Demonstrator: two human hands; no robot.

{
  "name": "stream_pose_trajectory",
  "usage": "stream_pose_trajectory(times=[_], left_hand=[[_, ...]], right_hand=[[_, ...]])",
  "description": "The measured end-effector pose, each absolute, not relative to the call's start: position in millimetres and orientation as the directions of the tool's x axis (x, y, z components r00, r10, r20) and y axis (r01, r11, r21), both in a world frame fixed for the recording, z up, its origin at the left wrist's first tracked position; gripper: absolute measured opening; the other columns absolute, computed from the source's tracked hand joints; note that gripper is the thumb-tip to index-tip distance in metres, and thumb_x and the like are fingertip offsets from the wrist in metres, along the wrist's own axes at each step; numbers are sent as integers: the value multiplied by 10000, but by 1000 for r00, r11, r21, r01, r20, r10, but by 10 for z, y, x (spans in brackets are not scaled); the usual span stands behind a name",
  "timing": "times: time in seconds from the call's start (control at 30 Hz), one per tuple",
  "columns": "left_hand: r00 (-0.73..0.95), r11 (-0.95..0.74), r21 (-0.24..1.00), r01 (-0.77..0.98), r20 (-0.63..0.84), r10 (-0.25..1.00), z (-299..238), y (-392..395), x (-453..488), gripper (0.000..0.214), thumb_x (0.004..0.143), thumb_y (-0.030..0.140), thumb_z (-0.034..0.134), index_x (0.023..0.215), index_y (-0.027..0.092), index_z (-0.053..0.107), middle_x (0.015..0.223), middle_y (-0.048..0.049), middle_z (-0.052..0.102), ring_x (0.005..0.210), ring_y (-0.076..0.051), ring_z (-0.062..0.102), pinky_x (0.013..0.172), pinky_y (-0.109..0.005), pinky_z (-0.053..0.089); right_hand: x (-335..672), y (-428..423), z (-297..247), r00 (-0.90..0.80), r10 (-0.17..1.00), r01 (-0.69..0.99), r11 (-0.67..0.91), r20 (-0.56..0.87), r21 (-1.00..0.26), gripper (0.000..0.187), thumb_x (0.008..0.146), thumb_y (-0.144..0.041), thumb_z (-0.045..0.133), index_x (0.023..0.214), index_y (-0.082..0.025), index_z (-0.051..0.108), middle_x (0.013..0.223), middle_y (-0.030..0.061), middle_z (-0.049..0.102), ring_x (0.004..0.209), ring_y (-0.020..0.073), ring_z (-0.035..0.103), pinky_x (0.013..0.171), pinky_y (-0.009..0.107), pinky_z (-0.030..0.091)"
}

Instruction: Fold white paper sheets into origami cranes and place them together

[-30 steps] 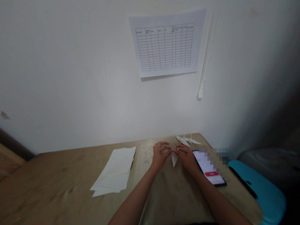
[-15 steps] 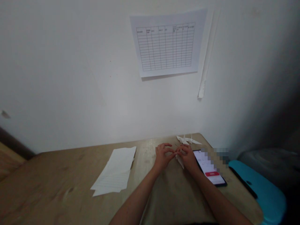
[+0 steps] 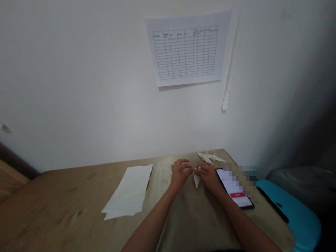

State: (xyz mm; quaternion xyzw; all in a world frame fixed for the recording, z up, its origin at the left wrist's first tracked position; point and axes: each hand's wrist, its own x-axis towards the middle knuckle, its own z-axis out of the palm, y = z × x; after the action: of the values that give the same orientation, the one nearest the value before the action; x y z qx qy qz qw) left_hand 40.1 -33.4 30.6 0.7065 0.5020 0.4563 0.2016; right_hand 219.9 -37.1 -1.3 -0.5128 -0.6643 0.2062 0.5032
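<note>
My left hand (image 3: 179,174) and my right hand (image 3: 209,175) meet over the wooden table (image 3: 65,206), both pinching a small folded white paper piece (image 3: 196,179) whose pointed end hangs down between them. The fingers of both hands are curled together on its top edge. Behind the hands, near the wall, lie folded white paper figures (image 3: 210,157). A stack of white sheets (image 3: 130,191) rests on the table to the left of my left hand.
A phone (image 3: 234,191) with a lit screen lies just right of my right hand. A turquoise stool or seat (image 3: 291,213) stands beside the table's right edge. A printed grid sheet (image 3: 186,51) hangs on the white wall.
The folded paper's point has swung between the hands, tilting right half a second ago and now hanging down again. Both hands stay pinched on it in nearly the same place.
</note>
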Motion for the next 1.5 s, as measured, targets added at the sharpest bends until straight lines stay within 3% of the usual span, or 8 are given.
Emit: stream_pose_trajectory(times=[0.17,0.6,0.9,1.1,1.27,1.5], left_hand=[[91,-425,735,528,449,889,301,-342,426,60,749,257,849,761,287,799,1124,-23,720,1143,-244,613,1071,-468,415],[82,-433,738,518,461,884,241,-288,369,62,741,271,852,764,298,801,1136,-27,719,1145,-254,619,1069,-492,425],[94,-418,722,551,444,891,237,-305,397,46,754,281,838,770,298,799,1166,-28,717,1177,-257,600,1096,-513,401],[0,-400,730,555,481,877,269,-281,327,18,786,293,813,786,289,795,1148,-24,713,1145,-239,612,1069,-481,423],[-91,-365,741,563,495,864,272,-272,305,40,802,318,796,788,281,800,1147,-36,710,1141,-245,610,1062,-470,431],[-87,-384,750,539,503,860,240,-291,332,48,808,327,793,797,283,808,1139,-43,710,1124,-243,620,1046,-456,450]], right_hand=[[2195,-401,17,14,876,535,401,482,-744,115,817,-353,674,800,-254,730,941,47,723,1097,279,535,1032,474,388],[2214,-323,-126,130,804,458,471,580,-754,200,833,-451,714,845,-255,754,1034,77,676,1075,268,555,1014,480,421],[2189,-350,-99,115,839,499,415,532,-761,123,834,-365,681,822,-256,736,1023,72,611,1057,265,543,998,469,423],[2206,-345,-111,135,858,596,329,495,-732,312,809,-450,731,1056,-259,732,1088,90,604,1120,304,524,1022,498,434],[2193,-397,-88,100,872,675,294,479,-677,212,845,-435,705,772,-244,761,1083,117,631,1114,324,524,1049,515,407],[2137,-417,-109,29,893,672,315,449,-670,153,839,-371,703,780,-254,782,1113,98,675,1165,327,506,1070,526,372]])
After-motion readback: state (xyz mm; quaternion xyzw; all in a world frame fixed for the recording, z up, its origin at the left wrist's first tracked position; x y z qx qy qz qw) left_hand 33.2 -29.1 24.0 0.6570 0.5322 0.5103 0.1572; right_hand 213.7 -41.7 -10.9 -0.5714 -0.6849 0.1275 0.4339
